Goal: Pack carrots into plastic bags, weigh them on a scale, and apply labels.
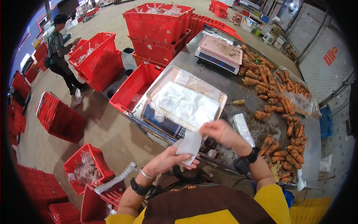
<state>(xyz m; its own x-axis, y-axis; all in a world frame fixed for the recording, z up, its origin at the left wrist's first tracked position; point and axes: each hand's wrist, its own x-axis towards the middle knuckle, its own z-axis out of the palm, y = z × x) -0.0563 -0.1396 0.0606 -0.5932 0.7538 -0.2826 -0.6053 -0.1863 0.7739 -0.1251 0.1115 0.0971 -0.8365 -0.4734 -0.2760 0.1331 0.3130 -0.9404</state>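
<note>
My left hand (170, 161) is closed on a piece of white paper or label backing (190, 147) in front of my apron. Just above it, my right hand (218, 131) is blurred, its fingertips at the paper's upper end and close to the corner of a stack of white plastic bags (187, 103). Whether the right fingers grip anything cannot be told. The stack lies in a pale tray (179, 73) on a blue digital scale (166, 123). Folded white plastic bags (243, 128) lie right of the scale, on the metal table (223, 84). Many soil-covered carrots (271, 100) cover the table's right side.
A second scale (219, 53) with a dirty pink tray stands at the table's far side. Red crates (137, 86) stand against the table's left side, some stacked. A label strip (117, 179) hangs over a crate by my left forearm. A person (60, 53) stands by crates at upper left.
</note>
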